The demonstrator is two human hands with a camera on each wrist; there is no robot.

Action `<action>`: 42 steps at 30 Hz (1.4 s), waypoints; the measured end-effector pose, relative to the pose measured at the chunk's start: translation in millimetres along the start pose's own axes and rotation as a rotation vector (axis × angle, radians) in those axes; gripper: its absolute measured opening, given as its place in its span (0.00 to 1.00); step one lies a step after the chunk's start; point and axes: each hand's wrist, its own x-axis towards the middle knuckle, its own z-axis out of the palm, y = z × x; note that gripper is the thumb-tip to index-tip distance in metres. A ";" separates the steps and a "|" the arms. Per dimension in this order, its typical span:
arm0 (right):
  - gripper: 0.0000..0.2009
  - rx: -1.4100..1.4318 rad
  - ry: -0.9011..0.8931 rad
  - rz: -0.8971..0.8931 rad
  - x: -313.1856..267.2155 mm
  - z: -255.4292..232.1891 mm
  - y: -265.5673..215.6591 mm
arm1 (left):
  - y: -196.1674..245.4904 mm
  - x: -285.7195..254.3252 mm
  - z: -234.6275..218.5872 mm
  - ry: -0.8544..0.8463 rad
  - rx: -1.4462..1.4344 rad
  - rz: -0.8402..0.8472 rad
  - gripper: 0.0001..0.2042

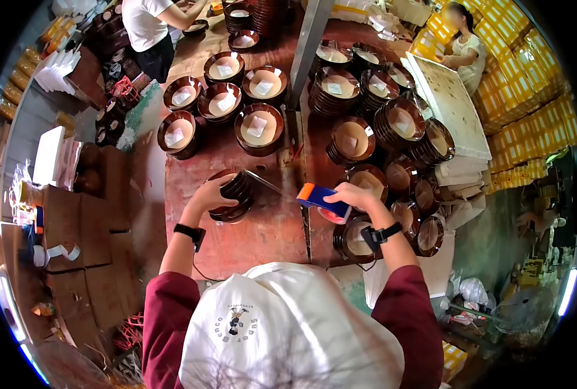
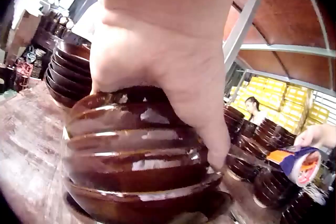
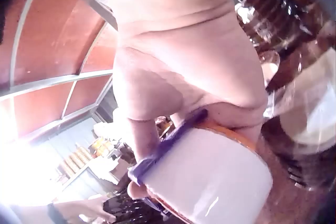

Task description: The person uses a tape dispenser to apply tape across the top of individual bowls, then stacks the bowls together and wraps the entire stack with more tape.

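My left hand (image 1: 205, 198) grips a stack of glossy dark brown bowls (image 1: 238, 193) low over the red tabletop. The stack is tipped, its layered outer walls showing; in the left wrist view the thumb lies along the side of the bowls (image 2: 142, 150). My right hand (image 1: 358, 196) holds a blue and orange tape dispenser (image 1: 326, 196) to the right of the stack. A thin strip of tape (image 1: 265, 183) runs between dispenser and stack. In the right wrist view, fingers wrap the dispenser beside its wide pale tape roll (image 3: 210, 179).
Stacked bowls with pale insides and white slips (image 1: 259, 126) stand ahead, and more stacks (image 1: 359, 175) crowd the right. A metal post (image 1: 309, 55) rises from the table (image 1: 197, 243). White foam boards (image 1: 450, 104) lie at right. Two other people are at the far side.
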 end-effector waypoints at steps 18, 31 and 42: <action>0.14 0.179 0.076 0.129 11.7 37.6 22.4 | 7.8 -8.4 4.0 0.029 0.073 0.076 0.45; 0.19 0.371 0.054 0.119 56.9 138.4 108.5 | 3.9 -15.1 5.0 0.045 0.052 0.093 0.46; 0.17 0.457 0.048 0.251 68.1 139.1 94.6 | 1.0 -19.8 -5.9 -0.007 -0.012 0.155 0.47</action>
